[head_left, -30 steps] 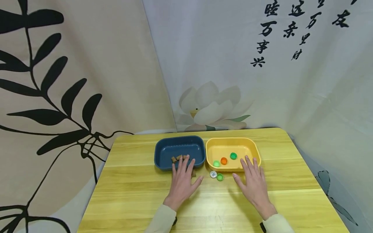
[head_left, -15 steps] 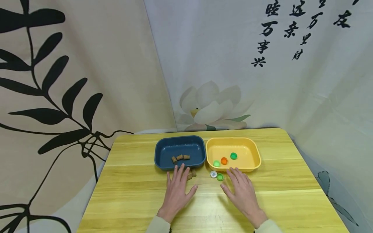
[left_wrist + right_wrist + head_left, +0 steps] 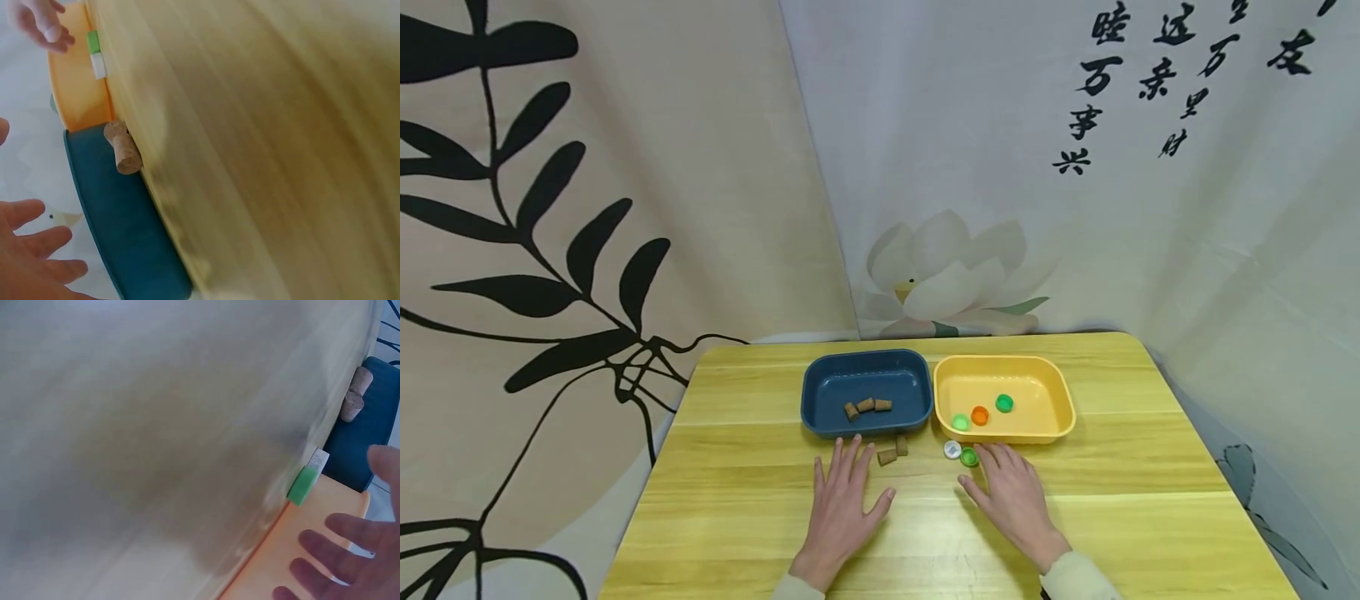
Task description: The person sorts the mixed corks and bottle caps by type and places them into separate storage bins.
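My left hand (image 3: 838, 508) hovers with spread fingers before the blue tray (image 3: 865, 375), holding nothing. Two corks (image 3: 887, 457) lie on the table by its fingertips, close to the tray's front. My right hand (image 3: 1015, 500) is nearest a green bottle cap (image 3: 969, 457), its fingers extended and fingertips right beside the cap in the head view. A white cap (image 3: 952, 450) sits next to the green one, in front of the yellow tray (image 3: 1000, 375). In the right wrist view, the green cap (image 3: 302, 485) appears apart from the fingers.
Inside the blue tray lie several corks (image 3: 866, 405). The yellow tray holds an orange cap (image 3: 980, 416), a green cap (image 3: 1004, 403) and a light green cap (image 3: 960, 422). Both trays stand side by side near the back of the wooden table (image 3: 737, 483), before a printed curtain (image 3: 970, 167).
Both hands have drawn back toward the person and shifted left, the right hand from the yellow tray's front right to the loose caps. The corks beneath the left hand now show.
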`<state>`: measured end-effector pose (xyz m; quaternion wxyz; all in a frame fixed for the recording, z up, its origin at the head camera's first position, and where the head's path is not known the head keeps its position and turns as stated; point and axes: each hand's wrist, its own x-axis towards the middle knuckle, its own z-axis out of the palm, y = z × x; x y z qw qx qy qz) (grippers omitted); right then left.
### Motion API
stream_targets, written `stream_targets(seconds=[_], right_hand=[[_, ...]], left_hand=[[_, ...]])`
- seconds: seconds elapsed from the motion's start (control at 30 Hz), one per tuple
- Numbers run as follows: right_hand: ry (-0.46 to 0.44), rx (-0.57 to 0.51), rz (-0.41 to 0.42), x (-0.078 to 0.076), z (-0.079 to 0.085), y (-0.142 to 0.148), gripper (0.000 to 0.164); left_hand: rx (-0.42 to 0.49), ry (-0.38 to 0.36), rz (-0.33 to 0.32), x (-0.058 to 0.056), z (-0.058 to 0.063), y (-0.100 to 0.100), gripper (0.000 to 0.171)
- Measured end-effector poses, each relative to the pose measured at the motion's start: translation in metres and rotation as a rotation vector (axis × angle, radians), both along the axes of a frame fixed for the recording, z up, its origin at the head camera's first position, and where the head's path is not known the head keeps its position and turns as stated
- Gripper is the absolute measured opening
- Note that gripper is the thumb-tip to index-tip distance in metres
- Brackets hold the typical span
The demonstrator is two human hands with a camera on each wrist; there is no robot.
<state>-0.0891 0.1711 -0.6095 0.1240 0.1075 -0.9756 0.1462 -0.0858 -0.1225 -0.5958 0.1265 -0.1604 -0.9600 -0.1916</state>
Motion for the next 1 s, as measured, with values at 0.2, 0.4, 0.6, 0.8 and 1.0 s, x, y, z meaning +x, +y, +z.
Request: stream_targets(seconds=[0.2, 0.4, 0.6, 0.8, 1.0], right_hand=[[-0.051, 0.031, -0.037, -0.008, -0.003, -0.005, 0.064], [-0.001, 0.085, -0.05, -0.014, -0.006, -0.01, 0.057], [0.093, 0.135, -0.025, -0.014, -0.009, -0.012, 0.037], [0.148, 0.122, -0.007, -0.011, -0.008, -0.012, 0.033], [0.12, 0.057, -0.003, -0.006, -0.002, -0.01, 0.033]], left_hand=[[0.001, -0.007, 0.013, 0.004, -0.003, -0.003, 0.069], [-0.005, -0.007, 0.014, 0.006, -0.005, -0.004, 0.067], [-0.008, -0.019, 0.016, 0.008, -0.006, -0.004, 0.063], [-0.007, -0.034, 0.011, 0.01, -0.006, -0.001, 0.061], [-0.002, -0.026, -0.012, 0.007, -0.007, 0.005, 0.061]])
